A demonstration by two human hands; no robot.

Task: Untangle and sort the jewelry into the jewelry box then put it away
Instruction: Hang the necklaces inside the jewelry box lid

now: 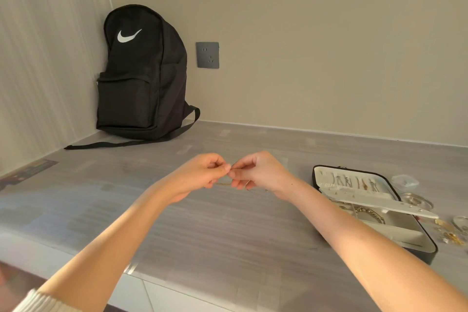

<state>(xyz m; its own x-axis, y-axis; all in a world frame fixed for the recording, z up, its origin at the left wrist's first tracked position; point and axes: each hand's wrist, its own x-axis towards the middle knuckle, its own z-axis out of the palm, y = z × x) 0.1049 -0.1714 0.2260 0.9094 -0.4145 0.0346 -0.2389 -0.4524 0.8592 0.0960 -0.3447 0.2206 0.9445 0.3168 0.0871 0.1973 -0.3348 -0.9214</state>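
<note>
Over the middle of the grey bench (228, 238), both hands meet fingertip to fingertip. The left hand (202, 180) and right hand (258, 175) each have their fingers curled, pinching a thin gold chain (223, 184) that sags in a short loop between them, just above the surface. At about four o'clock from the hands, the jewelry box (430, 256) lies open on the bench with several pieces clipped to its pale lining. More loose jewelry (449, 232) is scattered at its three o'clock side. At eleven o'clock, a black backpack (141, 73) stands in the corner, with a wall socket (207, 55) beside it.
</note>
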